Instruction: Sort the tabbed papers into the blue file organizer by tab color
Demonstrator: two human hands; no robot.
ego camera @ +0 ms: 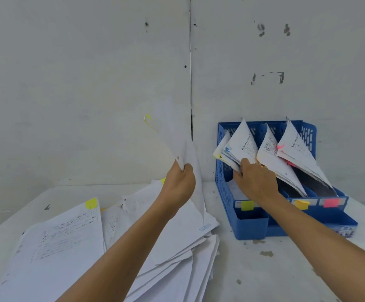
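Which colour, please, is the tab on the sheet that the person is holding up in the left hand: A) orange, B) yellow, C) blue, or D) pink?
B: the sheet pinched in the left hand carries a yellow tab at its raised upper corner.

The file organizer (223,186), at my 2 o'clock, is blue; its walls carry a pattern of slots and grid perforations. Its front rail bears a yellow-green label (247,205) at 9 o'clock, an orange label (301,204) further along, and a pink label (331,202) at 3 o'clock.

The filed papers (242,144) are white with black print and show a blue tab (227,149) and a pink tab (280,147).

The sheet (170,131) in my left hand (180,182) is white, with a yellow tab (147,117) at its 11 o'clock corner.

The paper stack (68,243), at my 7 o'clock, is white with black text lines.

The surface (275,269) is white with grey-brown stains.
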